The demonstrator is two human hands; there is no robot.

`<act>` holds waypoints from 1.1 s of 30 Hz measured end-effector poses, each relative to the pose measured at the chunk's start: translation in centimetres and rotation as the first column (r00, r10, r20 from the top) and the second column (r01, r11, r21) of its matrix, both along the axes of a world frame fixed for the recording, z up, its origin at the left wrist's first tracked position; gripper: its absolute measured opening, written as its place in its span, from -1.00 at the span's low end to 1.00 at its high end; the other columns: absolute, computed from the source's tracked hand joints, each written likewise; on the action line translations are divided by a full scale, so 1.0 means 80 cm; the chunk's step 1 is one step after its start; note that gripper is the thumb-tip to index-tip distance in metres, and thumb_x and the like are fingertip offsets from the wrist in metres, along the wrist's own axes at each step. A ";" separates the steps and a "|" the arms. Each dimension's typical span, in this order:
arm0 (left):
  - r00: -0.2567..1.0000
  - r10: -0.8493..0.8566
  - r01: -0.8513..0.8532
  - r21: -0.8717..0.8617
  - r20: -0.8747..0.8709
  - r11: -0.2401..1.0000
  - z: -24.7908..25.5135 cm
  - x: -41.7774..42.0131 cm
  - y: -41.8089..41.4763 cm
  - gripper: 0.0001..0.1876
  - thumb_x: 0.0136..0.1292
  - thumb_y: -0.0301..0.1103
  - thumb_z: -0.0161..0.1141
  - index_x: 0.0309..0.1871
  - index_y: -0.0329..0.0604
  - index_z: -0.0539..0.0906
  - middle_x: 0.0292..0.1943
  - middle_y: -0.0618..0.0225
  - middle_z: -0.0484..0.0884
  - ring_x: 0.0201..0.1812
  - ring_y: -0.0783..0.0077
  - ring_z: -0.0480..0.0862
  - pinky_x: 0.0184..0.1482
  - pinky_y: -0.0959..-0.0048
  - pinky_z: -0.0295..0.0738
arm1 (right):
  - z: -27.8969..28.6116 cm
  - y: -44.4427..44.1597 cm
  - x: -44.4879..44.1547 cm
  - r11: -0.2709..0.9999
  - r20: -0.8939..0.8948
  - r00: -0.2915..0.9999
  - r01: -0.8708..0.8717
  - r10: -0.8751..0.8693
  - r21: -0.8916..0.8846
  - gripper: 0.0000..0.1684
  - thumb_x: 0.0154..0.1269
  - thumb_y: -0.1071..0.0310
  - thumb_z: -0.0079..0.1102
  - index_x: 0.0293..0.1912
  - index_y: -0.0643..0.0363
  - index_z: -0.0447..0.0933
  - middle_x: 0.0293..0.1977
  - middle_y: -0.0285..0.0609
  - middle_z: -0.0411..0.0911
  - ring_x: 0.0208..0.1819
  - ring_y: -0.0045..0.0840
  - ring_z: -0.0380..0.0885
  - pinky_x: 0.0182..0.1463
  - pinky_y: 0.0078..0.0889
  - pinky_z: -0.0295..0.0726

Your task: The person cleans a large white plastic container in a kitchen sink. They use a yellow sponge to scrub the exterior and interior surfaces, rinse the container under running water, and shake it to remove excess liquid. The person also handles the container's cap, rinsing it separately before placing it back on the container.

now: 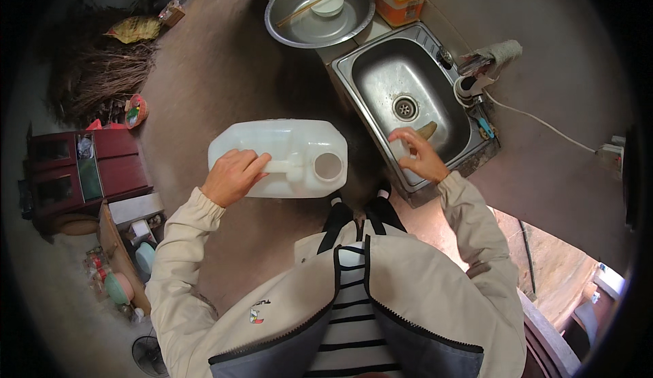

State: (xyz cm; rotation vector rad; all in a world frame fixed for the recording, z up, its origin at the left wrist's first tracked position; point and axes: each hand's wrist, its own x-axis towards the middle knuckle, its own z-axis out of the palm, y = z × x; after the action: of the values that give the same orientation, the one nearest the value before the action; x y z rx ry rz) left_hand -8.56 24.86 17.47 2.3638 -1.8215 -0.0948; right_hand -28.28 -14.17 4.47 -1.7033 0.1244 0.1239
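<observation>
My left hand (233, 176) grips the handle of a large translucent plastic jug (270, 138), held over the floor in front of my legs. The jug's round mouth (328, 166) is uncapped and faces up towards me. In my right hand (422, 156), between thumb and fingers, is a white round object that looks like a screw cap (399, 149). That hand is over the near rim of a stainless steel sink (380, 72). Just beyond its fingers, a brown piece that may be a loofah scrubber (426, 130) lies in the basin, near the drain strainer (405, 108).
Beyond the sink stands a wide metal basin (285, 26) holding a white bowl (327, 3) and chopsticks (301, 11). A yellow-orange jug (403, 3) stands beside it. A cloth (500, 54) hangs by the sink's right edge. Brushwood (112, 72) and a red cabinet (120, 158) are far left.
</observation>
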 end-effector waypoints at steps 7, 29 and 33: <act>0.992 -0.129 0.128 0.036 0.012 0.991 0.045 -0.007 -0.026 -0.43 0.12 -0.33 0.39 0.26 -0.13 0.55 -0.41 0.34 0.46 -0.40 0.28 0.53 -0.33 0.29 0.45 | -0.050 0.053 -0.034 0.924 -0.090 0.995 0.080 -0.050 0.373 -0.40 0.00 0.57 0.12 0.13 0.10 0.47 0.22 -0.28 0.34 0.27 -0.46 0.34 0.24 -0.38 0.44; 0.957 -0.277 0.205 0.477 0.085 0.854 0.042 0.012 -0.297 -0.44 0.41 -0.21 0.18 0.47 0.27 0.41 -0.34 0.18 0.58 -0.55 0.08 0.63 -0.43 0.17 0.56 | -0.100 0.007 -0.144 0.918 -0.224 0.949 0.283 -0.224 0.279 -0.43 0.10 0.38 0.24 0.17 0.02 0.49 -0.16 -0.21 0.54 -0.10 -0.50 0.53 0.05 -0.42 0.53; 0.962 -0.266 0.150 0.681 0.067 0.717 0.000 0.017 -0.381 -0.52 0.43 -0.20 0.14 0.41 0.21 0.49 -0.27 0.12 0.72 -0.41 0.00 0.73 -0.32 0.12 0.64 | -0.102 -0.014 -0.179 0.901 -0.285 0.916 0.355 -0.282 0.249 -0.42 0.11 0.37 0.25 0.19 -0.01 0.49 -0.17 -0.19 0.55 -0.11 -0.48 0.54 0.04 -0.39 0.53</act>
State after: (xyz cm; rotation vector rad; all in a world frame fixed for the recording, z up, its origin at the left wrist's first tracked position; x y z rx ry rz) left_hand -7.23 -5.58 17.47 2.6313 -2.4594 -0.7355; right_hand -42.57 -15.30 -3.68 -1.3405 0.5437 0.0980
